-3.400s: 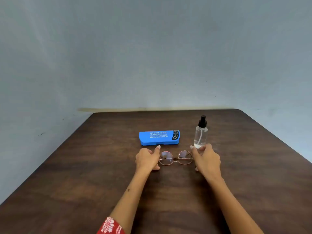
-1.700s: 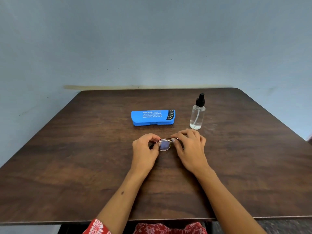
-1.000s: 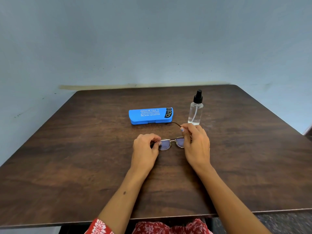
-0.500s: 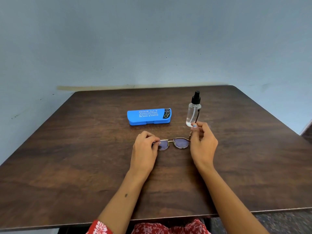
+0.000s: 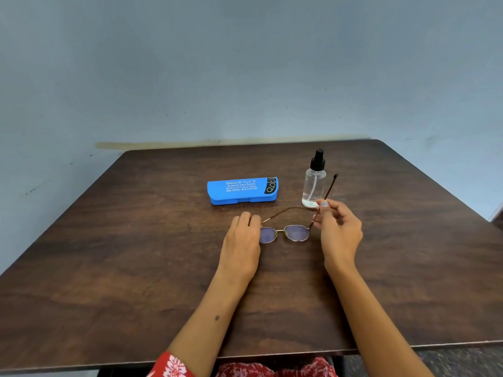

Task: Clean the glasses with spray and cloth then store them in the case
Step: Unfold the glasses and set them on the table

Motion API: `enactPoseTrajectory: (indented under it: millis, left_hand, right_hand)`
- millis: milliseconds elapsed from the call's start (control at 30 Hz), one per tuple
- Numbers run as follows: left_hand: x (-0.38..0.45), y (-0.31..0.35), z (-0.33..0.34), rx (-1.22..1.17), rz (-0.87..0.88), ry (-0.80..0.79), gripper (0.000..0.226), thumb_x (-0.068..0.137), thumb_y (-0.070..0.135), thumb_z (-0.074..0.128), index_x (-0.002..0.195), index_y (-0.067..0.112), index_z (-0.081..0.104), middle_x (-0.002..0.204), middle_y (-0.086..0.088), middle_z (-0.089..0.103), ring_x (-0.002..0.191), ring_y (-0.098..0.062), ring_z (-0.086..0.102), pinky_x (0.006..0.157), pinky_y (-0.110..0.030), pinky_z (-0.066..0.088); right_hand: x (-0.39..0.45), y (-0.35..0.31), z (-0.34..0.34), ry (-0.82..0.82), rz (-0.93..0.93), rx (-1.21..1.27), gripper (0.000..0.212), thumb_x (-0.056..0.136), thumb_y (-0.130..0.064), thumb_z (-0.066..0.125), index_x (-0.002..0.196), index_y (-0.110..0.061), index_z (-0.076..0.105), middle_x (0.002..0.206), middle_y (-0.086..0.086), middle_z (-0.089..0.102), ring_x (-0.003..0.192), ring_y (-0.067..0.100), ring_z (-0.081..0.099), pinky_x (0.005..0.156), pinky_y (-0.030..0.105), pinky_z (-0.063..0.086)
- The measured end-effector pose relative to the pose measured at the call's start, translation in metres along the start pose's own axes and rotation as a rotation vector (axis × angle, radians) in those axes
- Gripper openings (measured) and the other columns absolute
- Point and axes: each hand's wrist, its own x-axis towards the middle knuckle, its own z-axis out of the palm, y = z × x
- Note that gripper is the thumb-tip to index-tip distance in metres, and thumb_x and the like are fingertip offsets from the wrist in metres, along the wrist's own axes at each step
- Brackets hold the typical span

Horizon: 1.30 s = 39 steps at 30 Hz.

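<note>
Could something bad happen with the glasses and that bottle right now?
Maybe. The right hand swings the glasses' arm up right beside the spray bottle, so it might tip it. The thin arm could bend if pulled too far. The left hand lies over one lens and could smudge it.

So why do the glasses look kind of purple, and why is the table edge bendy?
Head view: the glasses lenses show a purplish tint, probably reflected light; the wide-angle lens bows the table edges; the picture is soft, so the case small print is blurry.
</note>
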Motion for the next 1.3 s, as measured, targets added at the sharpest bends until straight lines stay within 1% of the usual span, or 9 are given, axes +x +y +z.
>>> enactPoseTrajectory:
  millis: [133,400,600,733,833,967,1033,1133,1300]
  left_hand:
    - [-0.001,0.001,-0.002,-0.156,-0.081,0.018,0.011,0.093,0.007,0.05,0.097,0.003,0.059,0.097,-0.013,0.057,0.087,-0.026,0.054,0.072,-0.033,0.041]
    - [-0.005,-0.002,-0.003,-0.337,-0.157,0.089,0.005,0.091,0.009,0.053,0.088,0.009,0.057,0.087,-0.004,0.063,0.078,-0.017,0.058,0.071,-0.032,0.048]
    - [-0.006,-0.003,-0.002,-0.401,-0.191,0.125,0.003,0.089,0.012,0.058,0.091,0.011,0.06,0.088,-0.001,0.066,0.077,-0.011,0.058,0.071,-0.026,0.049]
    - [-0.008,-0.011,-0.002,-0.416,-0.205,0.124,0.03,0.082,0.023,0.068,0.108,0.011,0.061,0.099,0.0,0.064,0.087,-0.012,0.061,0.08,-0.029,0.052]
    - [-0.009,-0.024,-0.012,-0.409,-0.176,0.187,0.043,0.074,0.021,0.069,0.114,0.008,0.06,0.104,-0.003,0.064,0.094,-0.015,0.062,0.085,-0.03,0.051]
    - [0.0,-0.055,-0.029,-0.473,-0.196,0.258,0.053,0.065,0.025,0.067,0.114,0.005,0.06,0.106,-0.004,0.065,0.095,-0.01,0.06,0.086,-0.019,0.046]
    - [0.01,-0.073,-0.035,-0.482,-0.244,0.223,0.061,0.066,0.027,0.076,0.119,0.006,0.057,0.114,-0.004,0.063,0.101,-0.01,0.058,0.088,-0.017,0.042]
    - [0.028,-0.099,-0.037,-0.461,-0.336,0.097,0.078,0.064,0.026,0.084,0.131,0.008,0.048,0.131,-0.005,0.055,0.118,-0.016,0.053,0.098,-0.024,0.039]
    - [0.051,-0.125,-0.03,-0.443,-0.407,-0.151,0.089,0.068,0.027,0.077,0.144,0.015,0.031,0.148,-0.004,0.039,0.134,-0.019,0.039,0.109,-0.032,0.032]
  right_hand:
    - [0.0,0.0,0.0,0.01,-0.002,0.003,0.022,0.088,-0.019,0.059,0.076,-0.035,0.069,0.058,-0.01,0.064,0.061,0.012,0.06,0.079,0.048,0.055]
    - [-0.004,-0.001,-0.001,0.068,-0.115,-0.144,0.013,0.092,-0.02,0.055,0.091,-0.021,0.068,0.066,-0.002,0.064,0.062,0.015,0.058,0.063,0.022,0.044]
    - [-0.006,0.0,0.001,0.079,-0.143,-0.184,0.011,0.092,-0.021,0.054,0.093,-0.022,0.065,0.069,-0.003,0.062,0.064,0.012,0.056,0.066,0.029,0.046]
    - [-0.009,-0.005,0.002,0.116,-0.173,-0.092,0.023,0.085,-0.018,0.049,0.105,-0.019,0.061,0.094,0.0,0.066,0.082,0.013,0.06,0.078,0.033,0.051]
    - [-0.01,-0.012,-0.003,0.205,-0.389,-0.044,0.039,0.081,-0.015,0.045,0.118,-0.008,0.053,0.113,0.006,0.058,0.097,0.02,0.055,0.082,0.035,0.048]
    - [-0.025,-0.037,-0.007,0.257,-0.927,-0.086,0.034,0.082,0.0,0.049,0.115,0.007,0.049,0.115,0.023,0.049,0.109,0.028,0.048,0.09,0.035,0.042]
    - [-0.048,-0.056,0.002,0.165,-1.089,-0.001,0.031,0.081,-0.001,0.051,0.112,0.004,0.05,0.111,0.026,0.05,0.112,0.019,0.047,0.091,0.032,0.042]
    - [-0.084,-0.067,0.034,-0.09,-1.241,-0.041,0.03,0.081,-0.004,0.051,0.111,-0.004,0.052,0.108,0.022,0.059,0.104,0.023,0.054,0.085,0.035,0.048]
    - [-0.089,-0.042,0.106,-0.487,-1.122,-0.622,0.043,0.073,-0.01,0.047,0.113,-0.002,0.062,0.108,0.012,0.065,0.097,0.026,0.062,0.085,0.029,0.046]
